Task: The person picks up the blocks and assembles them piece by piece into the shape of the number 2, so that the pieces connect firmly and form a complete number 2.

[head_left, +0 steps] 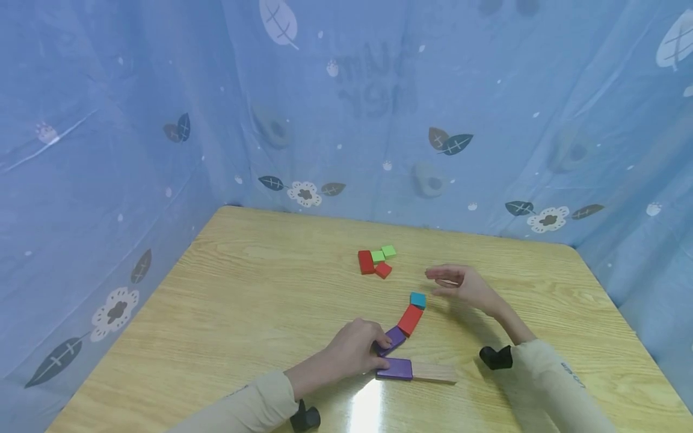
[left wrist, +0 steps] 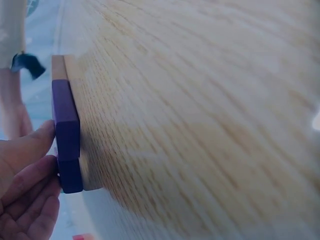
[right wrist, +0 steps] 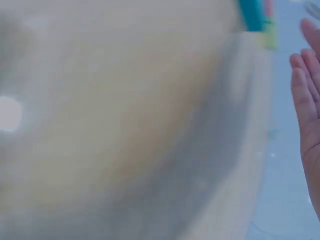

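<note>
My left hand [head_left: 352, 346] has its thumb against a flat purple block [head_left: 397, 369] and its fingertips at a second, slanted purple block [head_left: 397, 338]. In the left wrist view, thumb and fingers touch the sides of the purple blocks [left wrist: 66, 100]. A plain wooden block [head_left: 433, 373] adjoins the nearer purple one end to end. From the slanted purple block, a red block [head_left: 409, 320] and a small blue block [head_left: 418, 300] continue in a curve. My right hand [head_left: 462, 285] hovers right of the blue block, fingers extended, holding nothing.
Farther back on the wooden table [head_left: 260, 288] lies a small cluster: a red rectangular block [head_left: 366, 262], a small red block [head_left: 383, 270] and two light green blocks [head_left: 388, 251]. A blue patterned curtain [head_left: 346, 120] stands behind the table and along its sides.
</note>
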The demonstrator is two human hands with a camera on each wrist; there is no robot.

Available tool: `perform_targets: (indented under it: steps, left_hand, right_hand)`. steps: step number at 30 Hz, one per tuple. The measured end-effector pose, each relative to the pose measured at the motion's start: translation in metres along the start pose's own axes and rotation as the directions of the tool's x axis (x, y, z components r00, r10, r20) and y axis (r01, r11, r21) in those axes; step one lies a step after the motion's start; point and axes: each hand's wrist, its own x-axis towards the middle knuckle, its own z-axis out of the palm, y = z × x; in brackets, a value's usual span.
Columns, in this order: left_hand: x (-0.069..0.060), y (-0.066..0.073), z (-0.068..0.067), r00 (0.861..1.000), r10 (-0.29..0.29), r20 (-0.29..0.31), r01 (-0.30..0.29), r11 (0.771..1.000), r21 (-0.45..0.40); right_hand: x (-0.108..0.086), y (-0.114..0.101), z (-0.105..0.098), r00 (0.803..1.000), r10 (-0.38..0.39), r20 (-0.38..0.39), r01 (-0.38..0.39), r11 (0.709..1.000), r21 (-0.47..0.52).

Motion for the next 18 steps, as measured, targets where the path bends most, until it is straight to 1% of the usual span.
perform_targets:
  steps: [2, 4, 7, 9, 13, 15, 18]
  left_hand:
    - [-0.001, 0.0, 0.0, 1.0, -0.002, -0.001, 0.002, 1.0, -0.002]
    - [-0.001, -0.001, 0.0, 1.0, -0.006, -0.003, 0.006, 1.0, -0.002]
    - [-0.002, -0.001, 0.001, 1.0, -0.009, -0.008, 0.009, 1.0, -0.006]
    - [-0.002, -0.002, 0.001, 1.0, -0.009, -0.012, 0.009, 1.0, -0.009]
    - [-0.001, -0.002, 0.002, 1.0, -0.002, -0.017, 0.002, 1.0, -0.012]
    - [-0.001, -0.001, 0.003, 1.0, 0.006, -0.021, -0.006, 1.0, -0.008]
    - [-0.001, -0.001, 0.002, 0.999, 0.018, -0.032, -0.018, 1.0, 0.001]
  right_hand:
    - [0.006, -0.005, -0.006, 0.997, -0.046, -0.063, 0.048, 0.998, 0.035]
    - [0.014, -0.009, -0.011, 0.989, -0.089, -0.12, 0.098, 0.992, 0.075]
    - [0.028, -0.012, -0.014, 0.976, -0.118, -0.181, 0.146, 0.978, 0.15]
    - [0.038, -0.012, -0.014, 0.969, -0.124, -0.212, 0.167, 0.966, 0.197]
    - [0.057, -0.011, -0.011, 0.964, -0.102, -0.244, 0.169, 0.948, 0.268]
    - [0.064, -0.009, -0.01, 0.965, -0.081, -0.251, 0.154, 0.946, 0.286]
    - [0.076, -0.007, -0.008, 0.97, -0.058, -0.238, 0.128, 0.947, 0.293]
